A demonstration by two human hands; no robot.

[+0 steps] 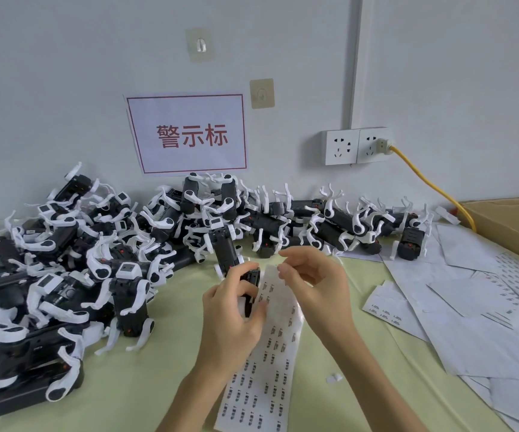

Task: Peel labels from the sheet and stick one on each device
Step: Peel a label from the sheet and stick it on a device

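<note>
My left hand [236, 310] grips a black-and-white device [250, 283] over the middle of the table, fingers curled round its body. A long white label sheet [270, 363] with rows of small printed labels lies under both hands on the pale green tabletop. My right hand [311, 279] hovers just right of the device, above the sheet's top end, thumb and forefinger pinched together; whether a label sits between them I cannot tell. A large pile of the same devices [65, 275] covers the left and back of the table.
Used backing sheets [476, 322] are spread over the right side. A cardboard box [510, 226] stands at the right edge. Behind it a yellow cable [429, 185] runs from a wall socket [357, 146]. A small white scrap [334, 378] lies by the sheet.
</note>
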